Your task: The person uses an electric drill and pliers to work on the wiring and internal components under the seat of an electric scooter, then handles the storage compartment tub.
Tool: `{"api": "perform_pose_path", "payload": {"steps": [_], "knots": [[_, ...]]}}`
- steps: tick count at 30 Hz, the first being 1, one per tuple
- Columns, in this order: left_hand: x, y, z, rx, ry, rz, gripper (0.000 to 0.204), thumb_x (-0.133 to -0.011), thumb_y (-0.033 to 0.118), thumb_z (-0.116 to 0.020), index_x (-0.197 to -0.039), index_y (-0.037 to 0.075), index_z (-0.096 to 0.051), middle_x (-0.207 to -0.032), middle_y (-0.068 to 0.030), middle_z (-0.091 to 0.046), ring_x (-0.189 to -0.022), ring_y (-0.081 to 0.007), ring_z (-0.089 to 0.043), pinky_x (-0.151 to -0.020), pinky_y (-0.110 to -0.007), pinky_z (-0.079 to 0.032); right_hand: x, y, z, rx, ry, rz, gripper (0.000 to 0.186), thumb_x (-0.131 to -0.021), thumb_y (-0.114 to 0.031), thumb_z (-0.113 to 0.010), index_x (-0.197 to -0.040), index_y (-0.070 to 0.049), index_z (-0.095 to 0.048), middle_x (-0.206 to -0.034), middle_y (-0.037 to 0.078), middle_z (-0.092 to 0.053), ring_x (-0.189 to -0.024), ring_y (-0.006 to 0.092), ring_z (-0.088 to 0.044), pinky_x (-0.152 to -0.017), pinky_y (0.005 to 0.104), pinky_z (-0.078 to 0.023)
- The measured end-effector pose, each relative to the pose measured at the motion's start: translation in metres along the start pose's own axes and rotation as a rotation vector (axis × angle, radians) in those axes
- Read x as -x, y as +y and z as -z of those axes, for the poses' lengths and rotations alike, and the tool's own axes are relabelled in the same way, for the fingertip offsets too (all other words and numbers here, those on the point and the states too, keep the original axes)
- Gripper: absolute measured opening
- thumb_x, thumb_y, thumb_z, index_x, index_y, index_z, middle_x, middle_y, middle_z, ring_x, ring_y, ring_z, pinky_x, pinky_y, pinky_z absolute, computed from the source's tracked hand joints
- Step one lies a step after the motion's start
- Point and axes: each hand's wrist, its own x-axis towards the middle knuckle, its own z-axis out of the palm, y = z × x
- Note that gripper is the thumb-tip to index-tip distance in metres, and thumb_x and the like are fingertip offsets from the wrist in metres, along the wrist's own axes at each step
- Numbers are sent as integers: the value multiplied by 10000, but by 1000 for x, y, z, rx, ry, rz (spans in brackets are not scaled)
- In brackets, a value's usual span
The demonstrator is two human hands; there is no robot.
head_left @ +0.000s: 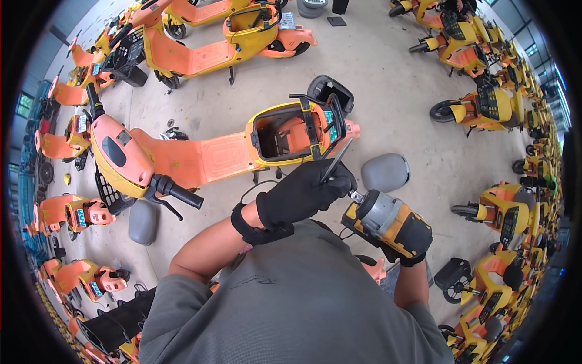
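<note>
My left hand, in a black glove, is closed in front of my chest around a thin dark metal rod that sticks up past the fingers. A yellow and grey cordless impact wrench sits in my right hand. That hand is also gloved in black and mostly hidden behind the tool. The wrench's square metal drive points at my left fingertips, very close to them. Beyond my hands stands an orange and yellow electric scooter, its seat compartment uncovered and a black rack at its rear.
A grey scooter seat lies on the concrete floor right of the scooter, another to its left. A black plastic bin is behind the rear rack. More scooters stand ahead, with rows along both sides. A black box rests at the right.
</note>
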Motion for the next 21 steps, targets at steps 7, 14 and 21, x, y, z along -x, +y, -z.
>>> {"api": "perform_pose_path", "payload": {"steps": [7,14,21], "knots": [[-3,-9,0,31,-20,-37,158,-900,154,-539,-1007,41,-567,-860,-10,-549,-659,-52,-485,-559,-215,-429,29,-11,-32,-120,51,-335,554,-694,-380,-726,-1178,-156,-571,-1041,19,-618,-923,218,-600,-753,310,-469],[-2,-13,-5,211,74,-12,298,-925,277,-538,-1095,32,-553,-808,-8,-553,-673,-44,-478,-583,-198,-408,46,-1,-60,-435,47,-325,433,-772,-267,-691,-1172,-151,-574,-1112,8,-610,-1017,193,-576,-822,286,-453],[0,-17,16,-268,225,-18,220,-959,238,-484,-1019,53,-586,-643,36,-476,-578,-40,-456,-497,-206,-357,-10,10,-57,-651,-41,-1,263,-785,-151,-641,-1046,-122,-624,-1023,63,-631,-921,238,-610,-776,332,-503]]}}
